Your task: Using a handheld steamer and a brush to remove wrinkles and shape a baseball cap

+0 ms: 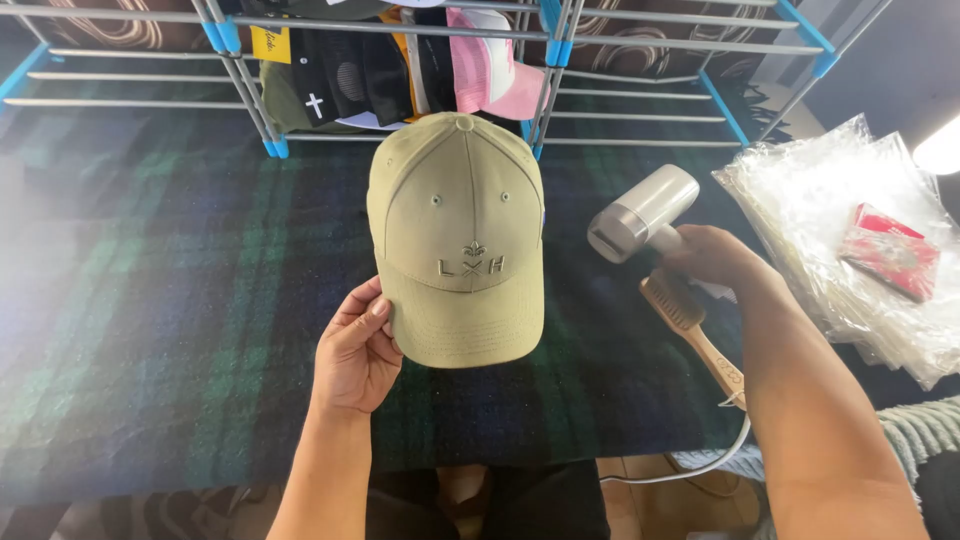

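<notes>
— Rack (pixel 120 75) on the left: its rails run out of frame, and the dark caps (pixel 345 75) hanging on it are cut off at the top. What's hard to read?

— The right hand's (pixel 715 258) fingers. They wrap the handle of the white handheld steamer (pixel 640 212), so the handle itself is hidden; the grip looks closed around it.

— And the left hand (pixel 355 350)?

— Forearm rising from below, fingers curled, thumb and fingertips pinching the brim edge of the khaki cap (pixel 457 240), which lies on the plaid cloth (pixel 150 300), crown towards the rack.

— Further right?

— A wooden brush (pixel 690 325) lies partly under the right wrist; clear plastic bags (pixel 850 240) are cropped by the edge.
</notes>
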